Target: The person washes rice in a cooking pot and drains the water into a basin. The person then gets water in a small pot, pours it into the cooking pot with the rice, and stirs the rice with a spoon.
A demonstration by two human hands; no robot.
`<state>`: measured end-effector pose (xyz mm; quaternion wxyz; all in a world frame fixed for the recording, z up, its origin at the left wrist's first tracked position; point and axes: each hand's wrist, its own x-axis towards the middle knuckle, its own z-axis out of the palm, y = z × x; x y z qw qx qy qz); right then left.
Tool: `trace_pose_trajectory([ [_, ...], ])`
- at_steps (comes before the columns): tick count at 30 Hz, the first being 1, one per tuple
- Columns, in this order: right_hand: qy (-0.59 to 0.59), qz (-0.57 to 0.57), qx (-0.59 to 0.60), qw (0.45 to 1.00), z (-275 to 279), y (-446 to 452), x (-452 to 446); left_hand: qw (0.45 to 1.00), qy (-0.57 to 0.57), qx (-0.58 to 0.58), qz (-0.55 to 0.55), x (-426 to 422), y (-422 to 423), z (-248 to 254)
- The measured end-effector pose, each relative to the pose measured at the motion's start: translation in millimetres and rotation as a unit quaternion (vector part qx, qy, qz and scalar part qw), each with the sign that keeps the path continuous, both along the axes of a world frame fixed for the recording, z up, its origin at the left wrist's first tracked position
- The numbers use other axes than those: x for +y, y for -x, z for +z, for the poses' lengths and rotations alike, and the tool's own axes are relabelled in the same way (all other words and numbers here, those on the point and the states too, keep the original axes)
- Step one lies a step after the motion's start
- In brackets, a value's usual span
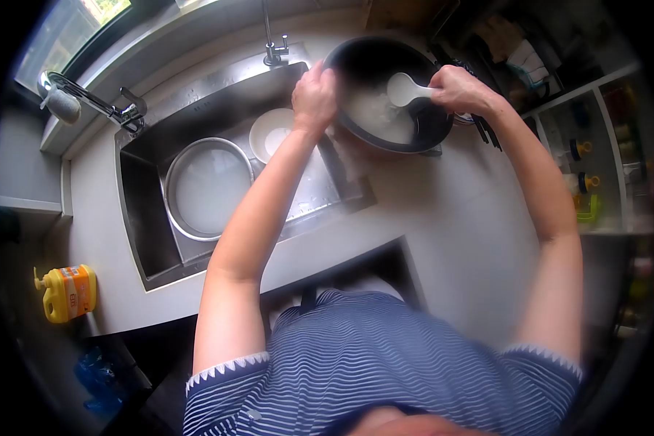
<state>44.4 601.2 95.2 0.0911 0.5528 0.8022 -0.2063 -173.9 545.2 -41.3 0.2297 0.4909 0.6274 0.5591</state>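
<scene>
A dark round pot [356,58] stands tilted on the counter to the right of the sink, with cloudy white contents [378,118] along its near side. At the pot's left rim is my left hand [315,97], its fingers wrapped on the edge. My right hand [459,90], at the pot's right side, is closed round the handle of a white scoop [404,90]. The scoop's head is inside the pot, over the cloudy contents.
In the steel sink [142,240] are a large round pan [209,187] of cloudy liquid and a white bowl [272,134]. A faucet [127,112] and a slim tap [275,52] rise behind. A yellow bottle [69,293] stands at the left; shelves [603,152] are at right.
</scene>
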Motion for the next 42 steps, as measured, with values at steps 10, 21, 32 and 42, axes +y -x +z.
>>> trace_pose_trajectory([
  [10,-0.173,0.096,-0.085,0.977,-22,33,4,1.000,-0.008,0.004,0.010,-3,-3,1],
  [21,-0.227,0.098,-0.157,0.956,-16,32,-8,1.000,-0.007,0.017,0.013,-2,-4,0],
  [32,-0.209,0.071,-0.210,0.953,-18,25,-19,0.998,-0.030,0.040,0.042,1,-5,-8],
  [42,-0.217,0.062,-0.182,0.957,-14,13,-25,0.997,-0.033,0.049,0.048,1,-4,-9],
])
